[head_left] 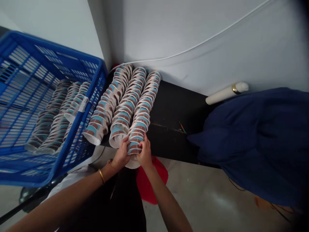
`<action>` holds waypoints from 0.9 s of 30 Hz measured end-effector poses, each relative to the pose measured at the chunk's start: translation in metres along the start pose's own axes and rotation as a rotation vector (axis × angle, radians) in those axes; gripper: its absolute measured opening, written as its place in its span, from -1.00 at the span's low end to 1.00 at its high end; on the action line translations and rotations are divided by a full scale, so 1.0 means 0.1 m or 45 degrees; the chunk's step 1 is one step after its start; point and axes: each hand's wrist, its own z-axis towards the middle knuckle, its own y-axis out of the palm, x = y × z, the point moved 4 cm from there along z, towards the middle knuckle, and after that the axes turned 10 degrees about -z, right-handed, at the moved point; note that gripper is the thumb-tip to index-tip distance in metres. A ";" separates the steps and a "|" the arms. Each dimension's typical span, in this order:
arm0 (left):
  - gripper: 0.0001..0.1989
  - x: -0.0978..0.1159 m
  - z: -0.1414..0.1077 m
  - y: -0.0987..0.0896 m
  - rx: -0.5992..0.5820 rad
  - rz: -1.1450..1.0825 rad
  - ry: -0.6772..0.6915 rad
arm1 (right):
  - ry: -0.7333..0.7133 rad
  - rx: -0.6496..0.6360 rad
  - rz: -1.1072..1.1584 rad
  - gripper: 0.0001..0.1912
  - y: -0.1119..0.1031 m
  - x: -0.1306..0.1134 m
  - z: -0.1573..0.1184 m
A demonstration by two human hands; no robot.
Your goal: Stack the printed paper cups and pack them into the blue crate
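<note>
Three long stacks of nested paper cups, patterned in blue, brown and pale pink, lie side by side on a black table. Around the near end of the right stack, my left hand grips from the left and my right hand from the right. The open end of that stack sticks out past the table edge, below my fingers. Untouched beside it are the middle stack and the left stack. More cup stacks lie inside a blue plastic basket.
Dark blue cloth covers the table's right part, near a white tube with a gold band. A small pencil-like item lies mid-table. A white cable runs along the wall. Below the edge is a red stool.
</note>
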 end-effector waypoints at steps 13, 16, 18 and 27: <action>-0.65 0.04 0.04 0.02 -0.049 0.044 -0.093 | 0.093 0.025 0.025 -0.79 -0.02 0.04 -0.03; -0.65 0.05 0.04 0.02 -0.027 0.043 -0.100 | 0.127 0.079 -0.006 -0.79 -0.09 -0.02 -0.08; -0.64 0.05 0.04 0.02 -0.025 0.039 -0.100 | 0.129 0.080 -0.037 -0.74 -0.13 -0.05 -0.13; -0.63 0.07 0.02 0.04 -0.029 0.036 -0.088 | 0.047 0.092 -0.125 -0.67 -0.17 -0.03 -0.19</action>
